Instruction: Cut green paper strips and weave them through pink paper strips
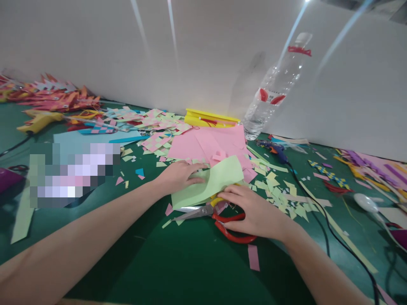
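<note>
A sheet of light green paper (pixel 219 180) lies on the green table between my hands, its right end curling up. My left hand (pixel 176 177) rests on the sheet's left part with its fingers stretched and apart. In my right hand (pixel 251 207) is a pair of scissors (pixel 203 212) with red and yellow handles. My thumb is at the red loop and my fingers are over the yellow one, partly hidden by the hand. The blades point left and are slightly parted along the sheet's near edge. Behind the sheet lies pink paper (pixel 222 142).
A clear bottle (pixel 270 93) leans on the wall. A blue glue gun (pixel 276 150) trails its cord down the right side; a yellow glue gun (pixel 41 120) lies left. Green scraps (pixel 286 199) are scattered right, and a yellow tray (pixel 213 118) sits at the wall. A blurred patch hides something left.
</note>
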Demonstrator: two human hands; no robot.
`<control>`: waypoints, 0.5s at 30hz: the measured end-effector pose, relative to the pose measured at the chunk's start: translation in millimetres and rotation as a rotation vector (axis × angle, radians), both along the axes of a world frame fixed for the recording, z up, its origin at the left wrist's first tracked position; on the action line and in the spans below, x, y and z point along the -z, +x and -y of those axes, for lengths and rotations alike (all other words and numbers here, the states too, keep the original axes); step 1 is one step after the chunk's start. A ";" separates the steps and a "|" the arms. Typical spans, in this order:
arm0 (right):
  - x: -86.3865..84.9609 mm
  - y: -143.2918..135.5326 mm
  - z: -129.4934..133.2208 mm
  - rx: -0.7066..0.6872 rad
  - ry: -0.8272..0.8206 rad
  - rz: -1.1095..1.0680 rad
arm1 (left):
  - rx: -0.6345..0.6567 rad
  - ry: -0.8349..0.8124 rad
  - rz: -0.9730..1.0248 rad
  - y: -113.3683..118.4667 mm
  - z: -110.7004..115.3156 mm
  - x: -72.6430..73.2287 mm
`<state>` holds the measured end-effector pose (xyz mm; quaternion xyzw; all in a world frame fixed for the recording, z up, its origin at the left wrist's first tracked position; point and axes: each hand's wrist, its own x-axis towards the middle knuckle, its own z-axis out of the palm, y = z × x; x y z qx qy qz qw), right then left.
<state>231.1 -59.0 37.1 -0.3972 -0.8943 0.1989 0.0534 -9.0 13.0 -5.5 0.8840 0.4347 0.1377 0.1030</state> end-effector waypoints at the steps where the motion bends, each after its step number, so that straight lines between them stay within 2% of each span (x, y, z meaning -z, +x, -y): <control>1: 0.2 0.6 -0.4 -0.004 -0.001 -0.004 | 0.003 0.017 -0.015 0.1 0.1 0.6; 10: 3.8 3.5 -1.5 -0.053 -0.066 -0.041 | -0.005 0.064 -0.088 1.6 1.9 -1.1; 15: -2.2 10.6 -2.8 -0.052 -0.102 -0.094 | 0.011 0.017 -0.001 0.7 1.5 -2.9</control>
